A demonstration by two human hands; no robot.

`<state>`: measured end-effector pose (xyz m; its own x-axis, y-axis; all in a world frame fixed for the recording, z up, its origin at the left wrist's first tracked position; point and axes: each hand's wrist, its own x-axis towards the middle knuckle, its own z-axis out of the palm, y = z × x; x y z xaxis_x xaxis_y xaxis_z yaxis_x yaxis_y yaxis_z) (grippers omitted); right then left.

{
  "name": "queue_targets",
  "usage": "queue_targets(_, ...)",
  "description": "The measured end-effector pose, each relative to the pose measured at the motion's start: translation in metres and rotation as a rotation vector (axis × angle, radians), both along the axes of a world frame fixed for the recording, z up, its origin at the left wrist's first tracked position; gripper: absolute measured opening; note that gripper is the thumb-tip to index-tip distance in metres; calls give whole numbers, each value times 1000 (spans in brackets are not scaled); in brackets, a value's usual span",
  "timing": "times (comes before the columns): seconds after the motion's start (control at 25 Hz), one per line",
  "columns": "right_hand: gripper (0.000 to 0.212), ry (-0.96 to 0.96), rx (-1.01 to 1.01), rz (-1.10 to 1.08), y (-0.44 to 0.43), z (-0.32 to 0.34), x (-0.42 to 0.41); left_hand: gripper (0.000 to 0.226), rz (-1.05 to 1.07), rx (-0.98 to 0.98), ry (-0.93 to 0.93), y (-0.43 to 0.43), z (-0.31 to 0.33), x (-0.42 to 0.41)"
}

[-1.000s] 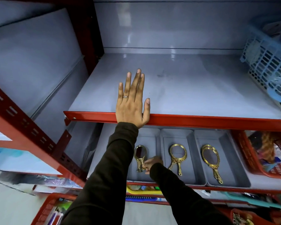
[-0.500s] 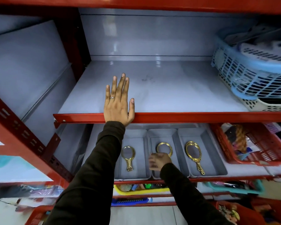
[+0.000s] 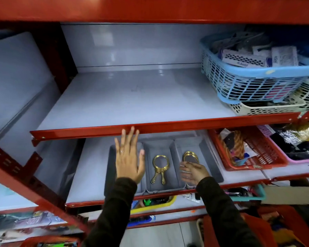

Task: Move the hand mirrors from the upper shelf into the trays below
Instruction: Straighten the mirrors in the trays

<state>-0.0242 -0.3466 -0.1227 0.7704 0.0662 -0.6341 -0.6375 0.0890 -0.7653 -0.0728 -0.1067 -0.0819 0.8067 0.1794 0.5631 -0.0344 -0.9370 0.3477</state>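
- Head view: red-framed rack with grey boards, upper shelf point(image 3: 136, 102) bare across its left and middle.
- At 2 o'clock on that shelf, blue basket point(image 3: 253, 81) stacked on a white basket point(image 3: 268, 108), both full of packets.
- On the lower shelf, three grey trays side by side, just under the red front lip.
- Left hand point(image 3: 128, 157) raised flat, fingers spread, holding nothing, fingertips at 12 o'clock touching or just in front of the lip; covers most of the left tray point(image 3: 108, 168), contents hidden.
- Middle tray point(image 3: 161, 147) holds gold hand mirrors point(image 3: 160, 168), two handles showing side by side at 6 o'clock, rings overlapping at 12.
- Right tray point(image 3: 210, 157) holds another gold mirror point(image 3: 190, 156), oval head at 12 o'clock, handle hidden.
- Right hand point(image 3: 193, 172) low in the right tray, fingers loosely curled over the mirror's lower end; pinching or merely resting, cannot tell.
- At 3 o'clock from the trays, red basket point(image 3: 257, 157) of mixed goods, pink basket point(image 3: 303, 157) beyond.
- Dark sleeves on both forearms.
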Motion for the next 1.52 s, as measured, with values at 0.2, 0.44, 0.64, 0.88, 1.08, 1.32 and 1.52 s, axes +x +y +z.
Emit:
queue_targets(0.2,35,29,-40,-35,-54,-10,37,53,-135,-309,284,-92,-59,-1)
queue_targets(0.44,44,24,-146,17,-89,-33,90,44,-131,-855,529,-179,-77,60)
queue_targets(0.64,28,59,-304,80,-96,-63,116,55,296,-1916,726,-220,-75,115)
queue_targets(0.88,59,106,-344,143,-89,-95,133,62,429,-2101,618,-234,-93,146)
queue_targets(1.08,40,112,-281,139,-88,-103,138,60,418,-2108,558,-240,-101,153)
queue_targets(1.32,44,96,-242,143,-84,-102,143,61,417,-2015,541,-241,-107,160)
queue_targets(1.52,51,100,-261,171,-85,-105,147,59,419,-1967,544,-239,-113,161)
